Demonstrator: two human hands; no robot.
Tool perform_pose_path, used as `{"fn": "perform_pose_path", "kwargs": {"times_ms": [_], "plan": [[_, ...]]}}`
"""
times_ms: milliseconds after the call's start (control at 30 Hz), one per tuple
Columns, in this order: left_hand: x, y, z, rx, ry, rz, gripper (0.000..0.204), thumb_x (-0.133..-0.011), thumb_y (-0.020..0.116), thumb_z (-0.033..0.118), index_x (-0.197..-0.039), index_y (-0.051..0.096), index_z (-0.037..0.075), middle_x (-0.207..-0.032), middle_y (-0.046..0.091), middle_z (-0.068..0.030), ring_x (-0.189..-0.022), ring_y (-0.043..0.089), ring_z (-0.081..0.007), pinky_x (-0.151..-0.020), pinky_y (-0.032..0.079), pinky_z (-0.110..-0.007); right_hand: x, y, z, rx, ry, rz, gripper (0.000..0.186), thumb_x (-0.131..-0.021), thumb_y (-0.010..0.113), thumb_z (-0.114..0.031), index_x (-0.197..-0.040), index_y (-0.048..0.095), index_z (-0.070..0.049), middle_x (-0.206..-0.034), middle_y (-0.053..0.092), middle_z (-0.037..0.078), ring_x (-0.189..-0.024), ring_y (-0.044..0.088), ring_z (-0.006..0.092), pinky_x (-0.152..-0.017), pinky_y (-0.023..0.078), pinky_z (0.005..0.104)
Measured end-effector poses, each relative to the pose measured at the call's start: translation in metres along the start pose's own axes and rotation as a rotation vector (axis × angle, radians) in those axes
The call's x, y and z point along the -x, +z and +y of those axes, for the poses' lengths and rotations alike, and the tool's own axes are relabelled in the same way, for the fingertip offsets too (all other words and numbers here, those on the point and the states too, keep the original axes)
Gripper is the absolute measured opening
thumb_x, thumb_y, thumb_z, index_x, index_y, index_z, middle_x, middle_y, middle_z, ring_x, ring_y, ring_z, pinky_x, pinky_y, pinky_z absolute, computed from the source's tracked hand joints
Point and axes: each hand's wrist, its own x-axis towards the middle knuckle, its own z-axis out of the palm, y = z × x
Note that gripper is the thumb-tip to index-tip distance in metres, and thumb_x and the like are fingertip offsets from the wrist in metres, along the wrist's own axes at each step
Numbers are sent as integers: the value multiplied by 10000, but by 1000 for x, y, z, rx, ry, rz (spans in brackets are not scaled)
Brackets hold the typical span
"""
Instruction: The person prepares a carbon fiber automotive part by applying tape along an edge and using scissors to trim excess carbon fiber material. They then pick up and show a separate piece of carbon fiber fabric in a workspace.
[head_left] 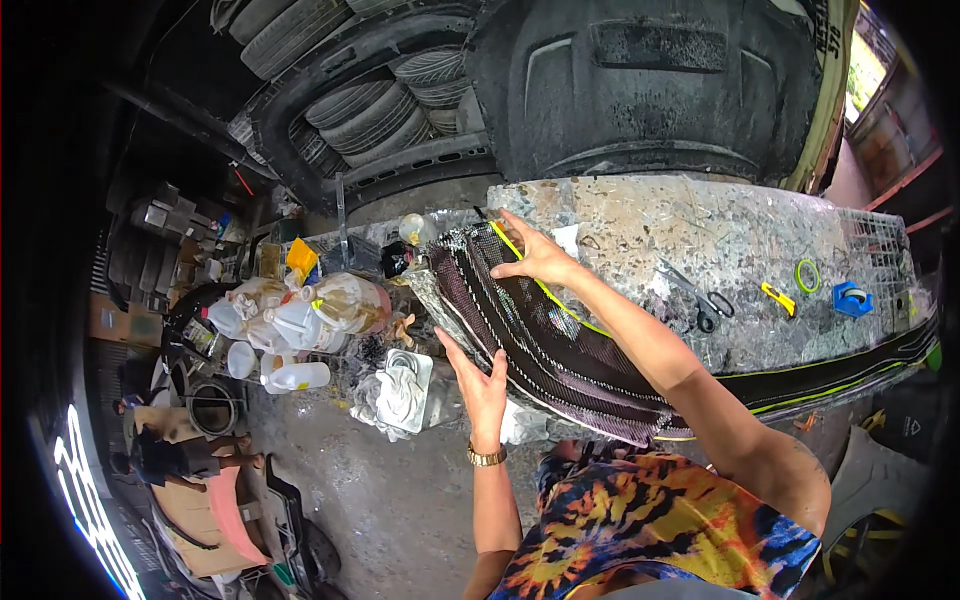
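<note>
From afar, my head view shows black woven fabric (560,345) along the near-left edge of the workbench (620,220), right hand (545,258) splayed over it, left hand (480,390) spread alongside, neither clasping; left-hand contact looks unclear. Gentle, even pressure should protect the weave.

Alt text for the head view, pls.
A person's spread right hand spans the yellow edge of a dark woven sheet on a stained workbench, the open left hand at its near side. Black-handled scissors and a yellow cutter lie right; plastic jugs are left.
</note>
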Motion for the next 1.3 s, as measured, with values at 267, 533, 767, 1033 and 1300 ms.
{"fn": "perform_pose_path", "kwargs": {"times_ms": [267,533,767,1033,1300], "plan": [[0,-4,2,-22,3,-11,974,-784,674,75,-1486,4,-7,-1533,102,-262,-1424,138,-375,-1157,146,-402,-52,-12,-10,-221,190,-218,428,-784,754,-394,-947,670,-7,-947,683,59,-842,616,135,-812,475,292],[2,-1,0,-18,-10,-22,943,-826,647,121,-1488,-15,8,-1537,94,-256,-1417,149,-393,-1150,175,-411,44,-32,-22,-366,205,-278,1034,-701,835,-265,-1435,195,84,-1305,526,211,-1229,490,241,-1054,361,342],[3,-3,-4,39,-36,10,951,-804,668,92,-1495,18,20,-1550,88,-226,-1432,141,-345,-1154,164,-387,62,-6,-1,-35,222,-231,805,-642,850,-282,-1286,472,17,-1168,619,97,-1064,576,183,-953,431,313],[-1,-2,0,21,-18,-24,953,-821,657,140,-1490,-12,18,-1532,100,-264,-1406,170,-409,-1143,182,-424,7,-14,-12,-354,110,-163,800,-719,822,-201,-1362,395,11,-1185,610,139,-1044,593,200,-975,420,335],[18,-7,11,-60,103,231,1033,-748,747,95,-1486,33,-10,-1537,144,-230,-1423,163,-350,-1160,119,-432,86,-188,66,391,440,41,482,-826,656,-453,-966,628,7,-871,678,163,-797,651,260,-734,481,379]]}}
